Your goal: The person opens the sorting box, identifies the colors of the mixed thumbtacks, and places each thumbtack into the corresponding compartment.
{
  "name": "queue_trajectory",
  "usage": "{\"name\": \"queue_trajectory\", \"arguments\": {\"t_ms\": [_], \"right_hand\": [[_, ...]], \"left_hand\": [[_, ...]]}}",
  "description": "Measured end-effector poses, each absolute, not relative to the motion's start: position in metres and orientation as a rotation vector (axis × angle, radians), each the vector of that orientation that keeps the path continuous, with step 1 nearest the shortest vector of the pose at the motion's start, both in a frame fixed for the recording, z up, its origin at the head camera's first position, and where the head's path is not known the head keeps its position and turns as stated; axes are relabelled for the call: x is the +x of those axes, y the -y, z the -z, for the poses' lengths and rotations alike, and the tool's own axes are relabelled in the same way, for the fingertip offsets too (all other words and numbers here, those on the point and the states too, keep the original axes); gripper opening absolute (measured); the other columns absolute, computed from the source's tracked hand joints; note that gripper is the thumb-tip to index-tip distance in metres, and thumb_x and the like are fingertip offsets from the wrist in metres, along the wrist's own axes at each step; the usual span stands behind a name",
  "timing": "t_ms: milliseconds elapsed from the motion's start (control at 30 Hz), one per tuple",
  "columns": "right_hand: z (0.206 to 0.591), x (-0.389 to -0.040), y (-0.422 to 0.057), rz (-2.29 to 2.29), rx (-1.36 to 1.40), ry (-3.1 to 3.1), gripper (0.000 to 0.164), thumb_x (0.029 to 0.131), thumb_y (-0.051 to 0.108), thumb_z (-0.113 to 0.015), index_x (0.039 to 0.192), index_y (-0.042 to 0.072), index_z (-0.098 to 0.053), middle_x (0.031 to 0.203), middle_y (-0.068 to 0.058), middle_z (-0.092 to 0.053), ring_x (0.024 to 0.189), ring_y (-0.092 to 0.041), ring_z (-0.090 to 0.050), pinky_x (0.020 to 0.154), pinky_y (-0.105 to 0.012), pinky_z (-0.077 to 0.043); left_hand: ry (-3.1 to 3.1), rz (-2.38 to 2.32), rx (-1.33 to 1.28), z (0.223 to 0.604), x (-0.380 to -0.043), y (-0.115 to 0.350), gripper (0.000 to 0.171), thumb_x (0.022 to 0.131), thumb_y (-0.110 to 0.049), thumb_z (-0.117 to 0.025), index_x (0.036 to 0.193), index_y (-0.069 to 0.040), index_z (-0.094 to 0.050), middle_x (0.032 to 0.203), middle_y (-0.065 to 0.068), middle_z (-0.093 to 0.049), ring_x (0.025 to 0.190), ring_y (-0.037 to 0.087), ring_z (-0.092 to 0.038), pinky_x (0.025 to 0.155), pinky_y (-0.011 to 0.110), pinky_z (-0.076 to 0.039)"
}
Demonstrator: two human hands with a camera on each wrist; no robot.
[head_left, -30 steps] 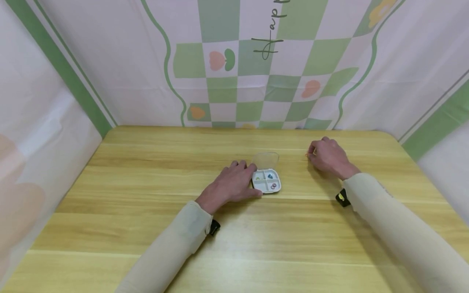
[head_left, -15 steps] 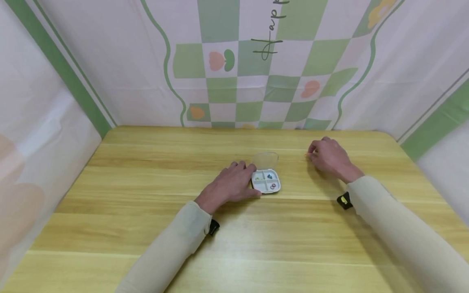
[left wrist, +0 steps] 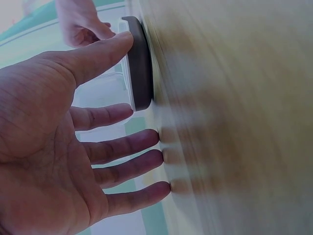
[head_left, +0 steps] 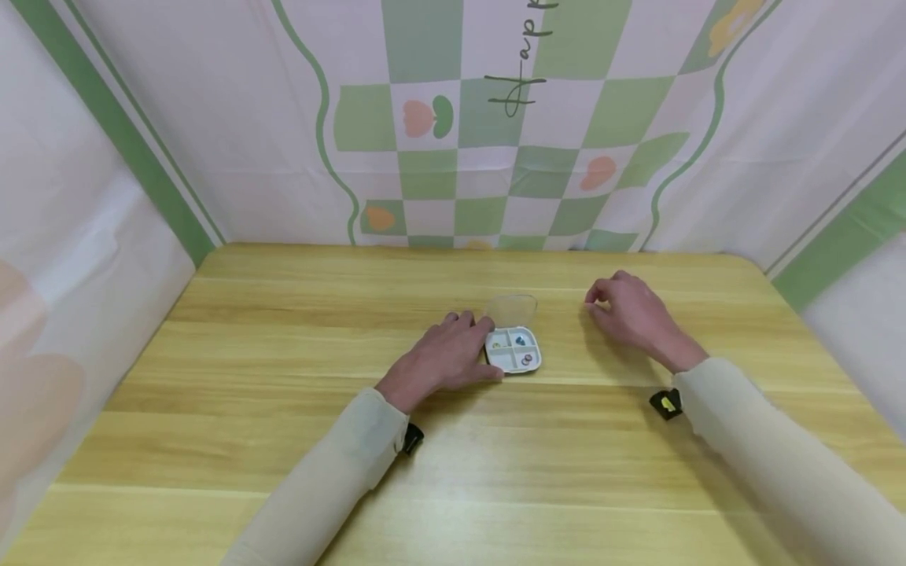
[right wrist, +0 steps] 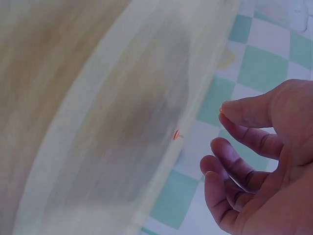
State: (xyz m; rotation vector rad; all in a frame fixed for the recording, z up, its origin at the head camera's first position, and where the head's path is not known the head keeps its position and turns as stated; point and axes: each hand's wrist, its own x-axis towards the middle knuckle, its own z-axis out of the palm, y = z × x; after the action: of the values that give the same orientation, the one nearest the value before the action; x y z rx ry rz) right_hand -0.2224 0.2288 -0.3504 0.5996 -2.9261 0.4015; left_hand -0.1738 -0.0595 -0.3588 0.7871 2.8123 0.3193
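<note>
A small white pill box (head_left: 513,360) with four-way dividers lies on the table, its clear lid (head_left: 513,311) folded back. My left hand (head_left: 449,355) holds it by its left side, thumb at the front edge and index finger at the back corner; the left wrist view shows its other fingertips (left wrist: 155,157) down on the wood. Off to the right, my right hand (head_left: 633,314) pinches a tiny orange piece (right wrist: 221,110) between thumb and index finger. A second small orange piece with a thin post, perhaps a stud earring (right wrist: 176,134), sits on the table close by.
Tiny pieces lie in the box: a yellow-green one (head_left: 497,346), a blue one (head_left: 521,341) and pinkish-purple rings (head_left: 527,359). A patterned cloth (head_left: 488,173) hangs behind the far edge of the wooden table (head_left: 495,472).
My right hand has shifted slightly left and nearer to me, its fingertips having left the spot where orange showed on the table. My left hand and the pill box stay put.
</note>
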Motion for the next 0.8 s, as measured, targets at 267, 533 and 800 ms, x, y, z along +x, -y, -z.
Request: {"name": "queue_trajectory", "arguments": {"t_ms": [267, 533, 800], "right_hand": [[0.347, -0.210, -0.216, -0.422, 0.645, 2.894, 0.008, 0.085, 0.015, -0.060, 0.090, 0.009, -0.064, 0.092, -0.010, -0.055, 0.086, -0.026, -0.049, 0.075, -0.043, -0.040], [0.342, -0.198, -0.197, -0.419, 0.680, 2.872, 0.008, 0.086, 0.018, -0.061, 0.088, 0.011, -0.064, 0.092, -0.009, -0.055, 0.086, -0.024, -0.050, 0.075, -0.042, -0.040], [0.340, -0.187, -0.179, -0.442, 0.749, 2.838, 0.005, 0.086, 0.020, -0.063, 0.088, 0.015, -0.064, 0.091, -0.006, -0.054, 0.084, -0.022, -0.049, 0.070, -0.038, -0.040]], "left_hand": [[-2.815, -0.309, 0.784, 0.359, -0.174, 0.059, 0.073, 0.081, -0.058, -0.058, 0.137, -0.016, -0.037, 0.119, 0.007, -0.047, 0.094, 0.020, -0.042, 0.073, 0.034, -0.039], [-2.815, -0.314, 0.782, 0.359, -0.175, 0.059, 0.073, 0.080, -0.058, -0.058, 0.137, -0.016, -0.038, 0.119, 0.007, -0.047, 0.095, 0.020, -0.042, 0.073, 0.034, -0.039], [-2.814, -0.298, 0.783, 0.358, -0.174, 0.059, 0.073, 0.081, -0.058, -0.057, 0.136, -0.016, -0.038, 0.121, 0.008, -0.046, 0.097, 0.021, -0.043, 0.075, 0.035, -0.040]]}}
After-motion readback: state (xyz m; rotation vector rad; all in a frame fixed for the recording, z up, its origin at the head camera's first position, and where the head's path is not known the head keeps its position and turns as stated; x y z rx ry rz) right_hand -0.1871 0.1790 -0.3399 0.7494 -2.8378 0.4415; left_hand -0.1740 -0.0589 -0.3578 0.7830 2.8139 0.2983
